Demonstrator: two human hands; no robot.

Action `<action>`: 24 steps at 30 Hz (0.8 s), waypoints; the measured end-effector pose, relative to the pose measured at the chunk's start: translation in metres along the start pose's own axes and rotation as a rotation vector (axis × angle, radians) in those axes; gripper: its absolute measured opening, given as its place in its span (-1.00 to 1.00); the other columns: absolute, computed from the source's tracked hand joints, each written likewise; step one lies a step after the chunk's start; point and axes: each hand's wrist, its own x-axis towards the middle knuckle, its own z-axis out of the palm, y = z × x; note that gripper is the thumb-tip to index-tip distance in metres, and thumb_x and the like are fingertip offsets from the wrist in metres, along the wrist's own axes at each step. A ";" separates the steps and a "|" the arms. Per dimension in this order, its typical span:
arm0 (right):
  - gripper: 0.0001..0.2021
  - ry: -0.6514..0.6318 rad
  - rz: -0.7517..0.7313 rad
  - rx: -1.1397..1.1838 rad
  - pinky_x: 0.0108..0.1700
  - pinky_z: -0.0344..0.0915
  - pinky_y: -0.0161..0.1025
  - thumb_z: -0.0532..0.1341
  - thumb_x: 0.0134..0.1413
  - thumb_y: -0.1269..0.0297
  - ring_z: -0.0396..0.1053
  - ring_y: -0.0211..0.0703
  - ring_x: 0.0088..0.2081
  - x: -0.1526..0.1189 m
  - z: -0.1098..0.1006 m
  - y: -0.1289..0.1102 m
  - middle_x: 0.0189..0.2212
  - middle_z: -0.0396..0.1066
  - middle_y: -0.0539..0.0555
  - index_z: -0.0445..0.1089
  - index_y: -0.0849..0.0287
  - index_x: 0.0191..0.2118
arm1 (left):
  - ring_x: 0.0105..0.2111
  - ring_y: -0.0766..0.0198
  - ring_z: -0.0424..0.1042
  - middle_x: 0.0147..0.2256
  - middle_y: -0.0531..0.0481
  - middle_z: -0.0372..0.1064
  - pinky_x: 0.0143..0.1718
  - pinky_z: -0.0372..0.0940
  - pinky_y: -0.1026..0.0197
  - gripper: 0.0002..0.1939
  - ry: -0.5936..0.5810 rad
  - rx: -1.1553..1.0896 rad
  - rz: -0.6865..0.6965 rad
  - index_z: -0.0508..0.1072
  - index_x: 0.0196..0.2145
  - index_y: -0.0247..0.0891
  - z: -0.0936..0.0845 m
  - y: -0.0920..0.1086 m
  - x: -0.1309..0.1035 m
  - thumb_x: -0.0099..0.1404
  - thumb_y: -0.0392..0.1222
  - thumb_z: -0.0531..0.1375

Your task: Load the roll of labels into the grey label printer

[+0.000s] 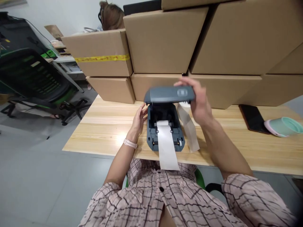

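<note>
A dark grey label printer (pixel 151 135) stands on the wooden table with its lid (pixel 165 94) raised. A white label strip (pixel 167 146) runs out of the printer's front and hangs over the table edge. My right hand (pixel 200 101) is wrapped round the right side of the lid, slightly blurred. On the printer's left side rests my left hand (pixel 140 118), its fingers partly hidden behind the body and lid. Just right of the printer, a second paper strip (pixel 190 130) trails from a white roll (pixel 185 106) partly covered by my right hand.
Cardboard boxes (pixel 163 41) are stacked along the table's back edge. A black phone (pixel 253 118) and a mint-green cup (pixel 285 126) lie at the right of the table (pixel 94 132). An office chair (pixel 35 82) stands at left; a person's head (pixel 111 15) shows behind the boxes.
</note>
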 end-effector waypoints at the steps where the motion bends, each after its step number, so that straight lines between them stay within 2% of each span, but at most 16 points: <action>1: -0.29 -0.033 0.013 0.071 0.33 0.28 0.10 -0.40 0.41 -0.21 0.32 0.02 0.31 -0.024 -0.002 -0.010 0.26 0.37 0.05 0.20 -0.07 0.35 | 0.30 -0.01 0.31 0.21 -0.09 0.44 0.26 0.23 -0.08 -0.35 0.009 -0.010 0.007 0.32 0.28 -0.11 -0.001 -0.001 0.001 0.35 0.23 0.11; 3: -0.31 -0.118 0.041 0.116 0.40 0.15 0.21 -0.37 0.39 -0.22 0.21 0.05 0.37 -0.066 -0.003 -0.024 0.28 0.35 0.02 0.29 -0.17 0.29 | 0.28 -0.03 0.33 0.20 -0.11 0.44 0.25 0.23 -0.10 -0.37 0.012 -0.016 0.014 0.34 0.27 -0.12 -0.002 -0.001 0.004 0.36 0.22 0.10; 6: -0.44 -0.236 0.058 0.077 0.42 0.05 0.29 -0.24 0.48 -0.06 0.14 0.06 0.40 -0.106 0.001 -0.031 0.28 0.37 0.01 0.40 -0.13 0.21 | 0.30 -0.06 0.31 0.23 -0.15 0.41 0.28 0.18 -0.14 -0.34 0.005 0.058 0.089 0.30 0.30 -0.12 0.001 0.007 -0.003 0.37 0.26 0.08; 8: -0.58 -0.257 0.074 0.039 0.41 0.05 0.30 -0.09 0.49 0.11 0.15 0.06 0.40 -0.118 0.006 -0.032 0.26 0.40 0.03 0.45 -0.07 0.16 | 0.36 -0.04 0.21 0.31 -0.13 0.30 0.34 0.09 -0.13 -0.33 0.013 0.201 0.229 0.26 0.32 -0.06 0.008 0.017 -0.020 0.37 0.26 0.11; 11: -0.64 -0.185 0.113 0.040 0.39 0.11 0.28 0.00 0.44 0.24 0.17 0.06 0.39 -0.123 0.015 -0.034 0.22 0.44 0.06 0.45 -0.05 0.16 | 0.47 -0.02 -0.05 0.44 -0.04 0.04 0.45 -0.13 -0.08 -0.33 -0.026 0.534 0.486 0.18 0.38 0.02 0.024 0.030 -0.063 0.39 0.16 0.18; 13: -0.61 -0.122 0.151 0.064 0.40 0.11 0.28 0.01 0.43 0.24 0.14 0.06 0.41 -0.126 0.022 -0.036 0.27 0.38 0.06 0.35 -0.08 0.25 | 0.50 -0.05 -0.23 0.49 0.00 -0.10 0.48 -0.30 -0.15 -0.29 -0.090 0.737 0.607 0.07 0.43 0.05 0.033 0.030 -0.093 0.42 0.10 0.18; 14: -0.57 -0.095 0.184 0.072 0.41 0.09 0.28 0.00 0.43 0.22 0.08 0.06 0.44 -0.129 0.026 -0.037 0.34 0.29 0.06 0.26 -0.09 0.32 | 0.51 -0.08 -0.27 0.50 0.00 -0.15 0.48 -0.35 -0.20 -0.27 -0.141 0.807 0.624 0.02 0.45 0.07 0.037 0.027 -0.104 0.42 0.07 0.18; 16: -0.47 -0.058 0.277 0.087 0.44 0.04 0.28 -0.02 0.43 0.18 -0.04 0.06 0.48 -0.135 0.033 -0.035 0.47 0.03 0.07 0.01 -0.08 0.45 | 0.50 -0.08 -0.25 0.50 0.01 -0.17 0.47 -0.29 -0.25 -0.30 -0.158 0.841 0.644 0.00 0.45 0.11 0.041 0.016 -0.120 0.45 0.01 0.15; 19: -0.33 -0.058 0.380 0.110 0.42 0.10 0.22 -0.06 0.42 0.11 -0.14 0.07 0.51 -0.143 0.042 -0.030 0.53 -0.21 0.15 -0.31 0.04 0.51 | 0.49 -0.07 -0.17 0.51 0.01 -0.21 0.45 -0.15 -0.25 -0.33 -0.061 0.781 0.653 0.00 0.45 0.11 0.041 -0.004 -0.125 0.47 -0.03 0.12; 21: -0.31 -0.083 0.395 0.106 0.41 0.13 0.20 -0.07 0.42 0.10 -0.15 0.08 0.51 -0.145 0.045 -0.027 0.53 -0.23 0.19 -0.37 0.10 0.51 | 0.49 -0.09 -0.15 0.51 0.01 -0.20 0.45 -0.13 -0.26 -0.33 -0.004 0.754 0.651 0.02 0.45 0.10 0.040 -0.013 -0.124 0.47 -0.02 0.12; 24: -0.30 -0.089 0.432 0.118 0.40 0.14 0.21 -0.05 0.41 0.13 -0.15 0.07 0.51 -0.146 0.046 -0.026 0.53 -0.22 0.17 -0.38 0.07 0.51 | 0.49 -0.09 -0.18 0.51 0.07 -0.21 0.46 -0.18 -0.25 -0.36 0.017 0.709 0.634 0.05 0.43 0.15 0.040 -0.020 -0.124 0.47 -0.01 0.10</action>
